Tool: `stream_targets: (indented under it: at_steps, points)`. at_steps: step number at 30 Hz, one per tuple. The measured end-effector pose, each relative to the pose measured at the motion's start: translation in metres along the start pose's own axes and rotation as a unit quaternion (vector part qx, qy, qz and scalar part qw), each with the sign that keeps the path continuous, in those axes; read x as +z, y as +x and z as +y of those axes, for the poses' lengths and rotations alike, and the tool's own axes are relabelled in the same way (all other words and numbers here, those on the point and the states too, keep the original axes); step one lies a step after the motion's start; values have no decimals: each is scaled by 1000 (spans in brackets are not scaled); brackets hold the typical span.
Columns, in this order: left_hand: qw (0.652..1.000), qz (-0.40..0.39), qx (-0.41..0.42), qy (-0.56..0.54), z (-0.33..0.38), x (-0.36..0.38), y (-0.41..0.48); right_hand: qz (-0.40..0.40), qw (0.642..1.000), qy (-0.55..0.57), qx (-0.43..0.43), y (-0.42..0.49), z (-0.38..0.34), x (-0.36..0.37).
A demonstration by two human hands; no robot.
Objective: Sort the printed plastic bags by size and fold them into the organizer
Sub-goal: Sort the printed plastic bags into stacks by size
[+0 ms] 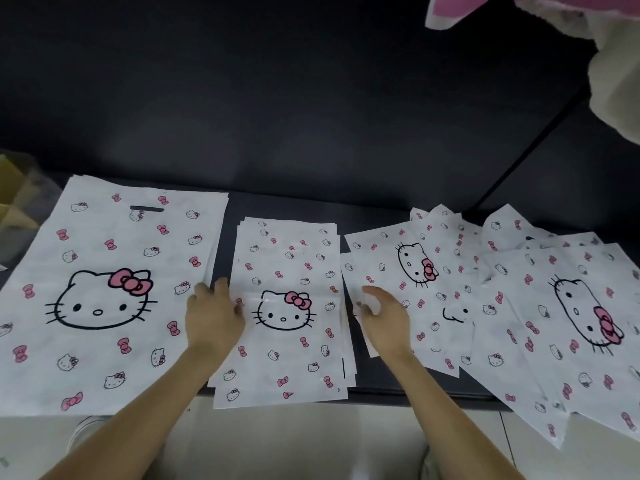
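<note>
White plastic bags printed with cat faces and pink bows lie on a dark table (287, 206). A stack of large bags (104, 299) fills the left side. In the middle lies a neat stack of medium bags (287, 317). An unsorted heap of bags (502, 306) fans out on the right. My left hand (213, 317) rests with relaxed fingers on the left edge of the medium stack. My right hand (382, 320) hovers with fingers spread loosely over the left edge of the unsorted heap. Neither hand holds a bag.
A yellowish container (17, 202) shows at the far left edge of the table. A white and pink plush toy (613, 64) hangs at the top right. A dark wall rises behind the table. Pale floor (294, 441) lies below the table's front edge.
</note>
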State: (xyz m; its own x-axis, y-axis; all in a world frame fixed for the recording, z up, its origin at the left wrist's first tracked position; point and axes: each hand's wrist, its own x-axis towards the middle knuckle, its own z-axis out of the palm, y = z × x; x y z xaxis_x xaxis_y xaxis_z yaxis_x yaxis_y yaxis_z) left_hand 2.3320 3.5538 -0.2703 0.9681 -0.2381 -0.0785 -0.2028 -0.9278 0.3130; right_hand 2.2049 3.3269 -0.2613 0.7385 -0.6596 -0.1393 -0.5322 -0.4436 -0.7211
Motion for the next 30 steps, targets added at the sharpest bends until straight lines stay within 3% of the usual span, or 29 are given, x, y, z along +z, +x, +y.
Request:
stream_targets:
  at_steps: [2,5,9,13,15,17,18,19,21,22,25,27,28,29,30]
  points:
    - [979,71,158,103,-6,13,-8,97,973,-208,-29,6,33,-7]
    - [943,27,314,110,-13,43,-20,62,937,-341,50,9,74,-13]
    - [946,-50,285,147,-18,60,-25,45,932,-360,19,10,86,-17]
    - [951,-99,254,145,-11,53,-19,163,958,-235,-32,5,73,-29]
    - [968,-84,229,60,0,40,-19,180,977,-103,-49,0,54,-35]
    - [984,-66,116,-119,16,22,-21,131,989,7,-70,-11,31,-40]
    - [971,-88,37,-219,22,11,-19,91,992,67,-64,-19,17,-44]
    - [931,-140,-51,-333,26,1,-15,47,990,125,-48,-27,3,-49]
    - [811,-236,-177,-505,31,-18,-7,-32,975,219,-16,-44,-19,-58]
    - [769,-269,-208,-542,32,-25,-5,-59,966,251,-12,-51,-28,-63]
    - [684,-351,-260,-584,30,-35,-1,-116,938,327,-26,-67,-37,-73]
    - [624,-399,-282,-609,24,-36,4,-195,912,358,-49,-73,-35,-74]
    - [605,-401,-300,-619,21,-39,6,-248,899,356,-58,-75,-34,-73]
    - [611,-393,-309,-614,17,-42,9,-298,889,344,-59,-75,-31,-69]
    - [643,-383,-304,-590,15,-44,9,-337,880,330,-51,-74,-27,-65]
